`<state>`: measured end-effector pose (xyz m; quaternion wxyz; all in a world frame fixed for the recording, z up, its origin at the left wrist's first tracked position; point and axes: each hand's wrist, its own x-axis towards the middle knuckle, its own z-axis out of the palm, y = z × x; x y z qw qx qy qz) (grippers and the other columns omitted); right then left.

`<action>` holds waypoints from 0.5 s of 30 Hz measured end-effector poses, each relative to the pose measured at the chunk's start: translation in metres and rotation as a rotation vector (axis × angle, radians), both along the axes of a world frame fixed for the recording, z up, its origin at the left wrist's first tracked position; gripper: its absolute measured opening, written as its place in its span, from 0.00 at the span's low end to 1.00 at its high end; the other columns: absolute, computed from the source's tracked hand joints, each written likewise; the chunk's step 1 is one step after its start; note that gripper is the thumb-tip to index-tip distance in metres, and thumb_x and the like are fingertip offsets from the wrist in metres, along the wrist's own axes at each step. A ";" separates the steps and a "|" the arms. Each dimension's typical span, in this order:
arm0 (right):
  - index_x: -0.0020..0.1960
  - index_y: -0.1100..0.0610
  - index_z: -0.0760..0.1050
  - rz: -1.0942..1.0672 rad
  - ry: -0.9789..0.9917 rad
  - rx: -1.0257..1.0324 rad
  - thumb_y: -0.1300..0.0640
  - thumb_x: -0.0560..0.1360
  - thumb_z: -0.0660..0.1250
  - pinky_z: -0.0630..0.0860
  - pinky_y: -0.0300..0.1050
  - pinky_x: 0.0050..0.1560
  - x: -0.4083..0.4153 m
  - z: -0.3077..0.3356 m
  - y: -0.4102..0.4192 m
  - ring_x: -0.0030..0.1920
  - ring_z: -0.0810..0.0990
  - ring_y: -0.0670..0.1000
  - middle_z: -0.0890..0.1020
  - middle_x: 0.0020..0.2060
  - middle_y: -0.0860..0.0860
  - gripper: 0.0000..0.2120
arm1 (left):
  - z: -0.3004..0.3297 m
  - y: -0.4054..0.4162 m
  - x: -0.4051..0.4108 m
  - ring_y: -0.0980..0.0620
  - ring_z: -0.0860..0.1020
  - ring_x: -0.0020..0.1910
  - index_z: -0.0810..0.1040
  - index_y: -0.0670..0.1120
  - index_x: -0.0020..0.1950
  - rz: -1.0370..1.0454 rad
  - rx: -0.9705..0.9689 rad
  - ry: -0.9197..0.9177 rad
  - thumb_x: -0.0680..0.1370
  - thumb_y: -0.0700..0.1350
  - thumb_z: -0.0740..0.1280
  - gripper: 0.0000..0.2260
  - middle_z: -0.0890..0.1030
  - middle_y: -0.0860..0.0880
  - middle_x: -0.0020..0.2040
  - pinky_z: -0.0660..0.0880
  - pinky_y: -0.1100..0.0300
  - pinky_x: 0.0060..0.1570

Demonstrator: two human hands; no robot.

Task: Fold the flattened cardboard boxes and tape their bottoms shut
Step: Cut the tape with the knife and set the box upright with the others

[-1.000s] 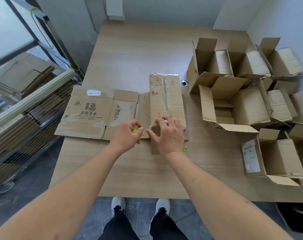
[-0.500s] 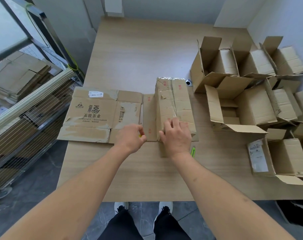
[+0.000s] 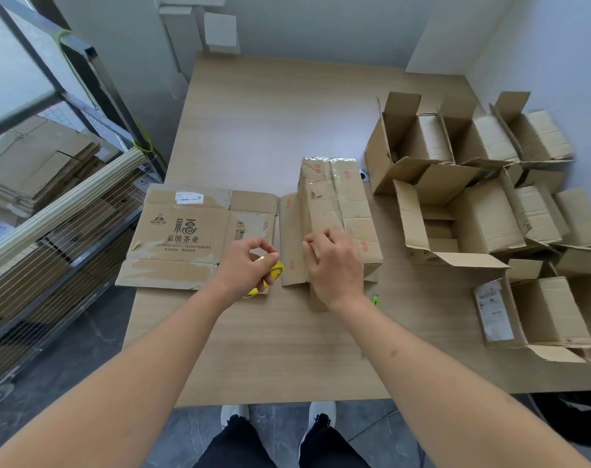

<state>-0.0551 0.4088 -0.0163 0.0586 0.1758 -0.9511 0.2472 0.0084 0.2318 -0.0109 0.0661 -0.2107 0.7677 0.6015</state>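
Left hand [image 3: 245, 265]: fingers curled round a yellow roll of tape [image 3: 270, 275], held just above the wooden table [image 3: 253, 349]. Right hand [image 3: 334, 265]: fingers bent, tips pressing the near end of a brown folded cardboard box [image 3: 334, 211] lying bottom-up at mid-table; whether they pinch tape there cannot be told. A flattened printed cardboard box [image 3: 186, 238] lies beside it on the left. A small green cutter [image 3: 375, 299] lies just right of the wrist. Open assembled cardboard boxes [image 3: 483, 211] crowd the right side.
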 end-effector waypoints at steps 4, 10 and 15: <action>0.53 0.52 0.84 0.163 -0.043 -0.121 0.50 0.81 0.67 0.79 0.52 0.40 0.014 0.009 -0.009 0.48 0.78 0.53 0.79 0.47 0.48 0.09 | 0.011 0.000 -0.001 0.48 0.73 0.25 0.80 0.42 0.50 0.008 0.039 0.052 0.82 0.44 0.71 0.05 0.83 0.39 0.32 0.71 0.62 0.25; 0.59 0.51 0.84 0.171 -0.139 -0.118 0.48 0.83 0.64 0.79 0.52 0.44 0.022 0.023 -0.017 0.50 0.79 0.54 0.80 0.50 0.49 0.12 | 0.021 -0.003 -0.001 0.48 0.72 0.24 0.80 0.41 0.50 0.002 0.050 0.090 0.81 0.43 0.71 0.05 0.82 0.40 0.31 0.71 0.62 0.26; 0.55 0.52 0.83 0.172 -0.159 -0.079 0.47 0.83 0.63 0.78 0.53 0.42 0.024 0.029 -0.018 0.48 0.78 0.53 0.78 0.50 0.48 0.13 | 0.024 -0.005 0.003 0.48 0.73 0.24 0.80 0.42 0.50 -0.013 0.047 0.118 0.81 0.44 0.72 0.05 0.83 0.40 0.31 0.71 0.61 0.27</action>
